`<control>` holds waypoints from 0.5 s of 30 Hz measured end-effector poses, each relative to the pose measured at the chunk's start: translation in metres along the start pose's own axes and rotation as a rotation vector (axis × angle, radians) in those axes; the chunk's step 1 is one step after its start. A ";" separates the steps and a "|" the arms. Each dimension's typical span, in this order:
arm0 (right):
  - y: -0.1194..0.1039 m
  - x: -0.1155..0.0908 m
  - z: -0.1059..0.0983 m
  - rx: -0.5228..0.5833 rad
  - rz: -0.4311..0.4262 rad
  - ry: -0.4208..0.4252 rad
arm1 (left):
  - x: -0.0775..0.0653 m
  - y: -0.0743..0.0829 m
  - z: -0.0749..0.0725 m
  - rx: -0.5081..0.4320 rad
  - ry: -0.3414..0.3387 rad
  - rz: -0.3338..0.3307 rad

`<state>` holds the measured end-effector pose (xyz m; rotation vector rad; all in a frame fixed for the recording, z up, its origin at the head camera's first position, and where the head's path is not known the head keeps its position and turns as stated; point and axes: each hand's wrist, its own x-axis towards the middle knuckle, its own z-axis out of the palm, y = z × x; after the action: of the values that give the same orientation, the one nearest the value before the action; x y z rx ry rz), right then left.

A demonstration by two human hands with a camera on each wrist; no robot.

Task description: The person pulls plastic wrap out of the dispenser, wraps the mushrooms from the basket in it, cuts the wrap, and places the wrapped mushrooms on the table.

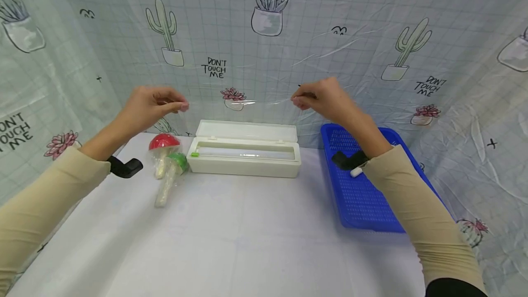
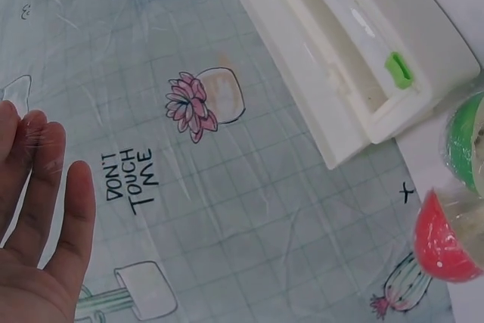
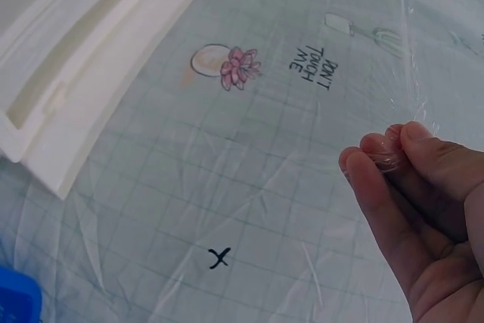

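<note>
Clear plastic wrap (image 1: 247, 102) stretches in the air between the two hands, showing mainly as shiny streaks. My left hand (image 1: 158, 104) pinches one end between thumb and fingertips; in the left wrist view the other fingers of that hand (image 2: 45, 194) are spread. The other end is pinched by my right hand (image 1: 323, 97), where the right wrist view shows bunched film (image 3: 389, 160) at the fingertips. Below and between the hands, on the table, stands a white wrap dispenser box (image 1: 243, 167) with its lid (image 1: 247, 130) raised. A pale roll (image 1: 247, 152) lies inside, and a green slider (image 1: 195, 154) sits at its left.
Left of the dispenser lie two film-wrapped, mushroom-shaped things with pale stems, one red-topped (image 1: 164, 141), one green-topped (image 1: 178, 160). A blue plastic basket (image 1: 344, 214) stands on the right under my right forearm, with a small white object (image 1: 356, 172) in it. A cactus-print curtain (image 1: 313, 54) hangs behind.
</note>
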<state>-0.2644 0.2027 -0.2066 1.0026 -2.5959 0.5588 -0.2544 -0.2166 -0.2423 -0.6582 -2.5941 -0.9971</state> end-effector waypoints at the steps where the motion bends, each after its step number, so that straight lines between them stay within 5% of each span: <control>1: 0.000 0.000 -0.001 -0.007 0.002 0.004 | 0.001 0.001 -0.002 -0.002 0.002 -0.003; 15: -0.003 0.008 -0.020 -0.057 -0.007 0.097 | 0.008 0.016 -0.019 -0.008 0.034 0.030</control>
<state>-0.2654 0.2048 -0.1851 0.9426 -2.5074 0.5156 -0.2518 -0.2163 -0.2168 -0.6744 -2.5445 -1.0008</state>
